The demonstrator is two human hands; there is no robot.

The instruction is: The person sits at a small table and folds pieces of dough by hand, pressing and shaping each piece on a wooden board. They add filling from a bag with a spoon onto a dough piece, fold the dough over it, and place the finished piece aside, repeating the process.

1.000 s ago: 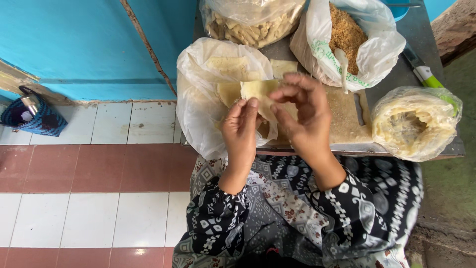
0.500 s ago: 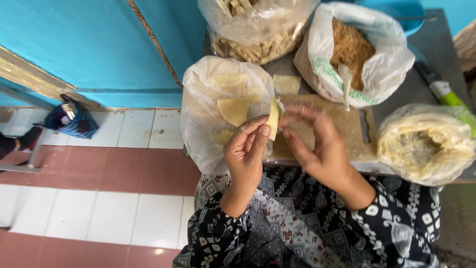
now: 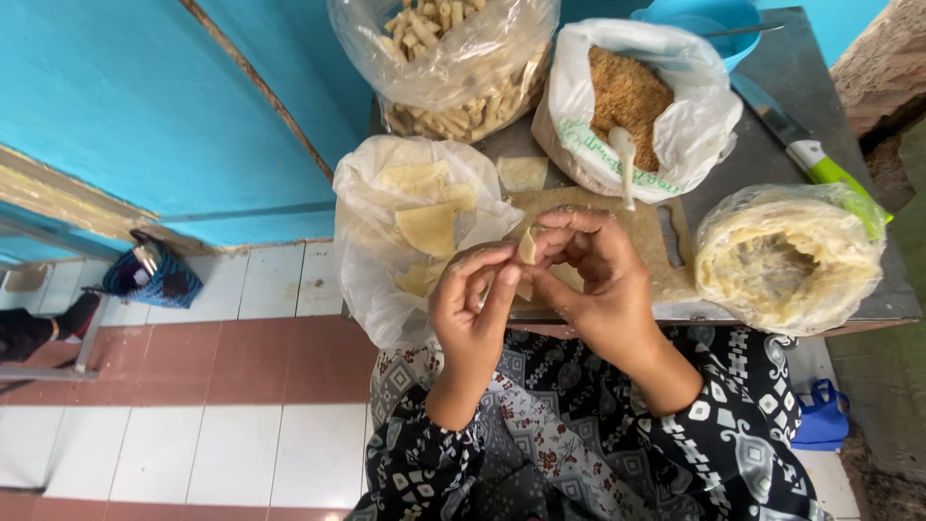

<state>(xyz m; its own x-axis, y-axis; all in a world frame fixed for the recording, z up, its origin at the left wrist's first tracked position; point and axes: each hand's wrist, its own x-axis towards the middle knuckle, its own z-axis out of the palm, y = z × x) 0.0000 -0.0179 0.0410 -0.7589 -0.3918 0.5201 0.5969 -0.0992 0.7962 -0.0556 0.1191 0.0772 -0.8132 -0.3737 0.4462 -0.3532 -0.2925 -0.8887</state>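
From the head camera, the left hand [image 3: 473,314] and right hand [image 3: 593,280] meet above a wooden board [image 3: 651,241], both pinching a small pale dough piece [image 3: 528,246] between their fingertips. Just left lies an open plastic bag of flat wrappers [image 3: 424,227]. Behind stand a bag of brown filling [image 3: 627,96] with a spoon [image 3: 624,159], and a bag of rolled sticks [image 3: 453,68].

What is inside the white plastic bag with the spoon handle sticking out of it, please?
The white bag holds brown crumbly filling, with a pale spoon standing in it. The spoon's bowl and the bag's bottom are buried, so unseen.
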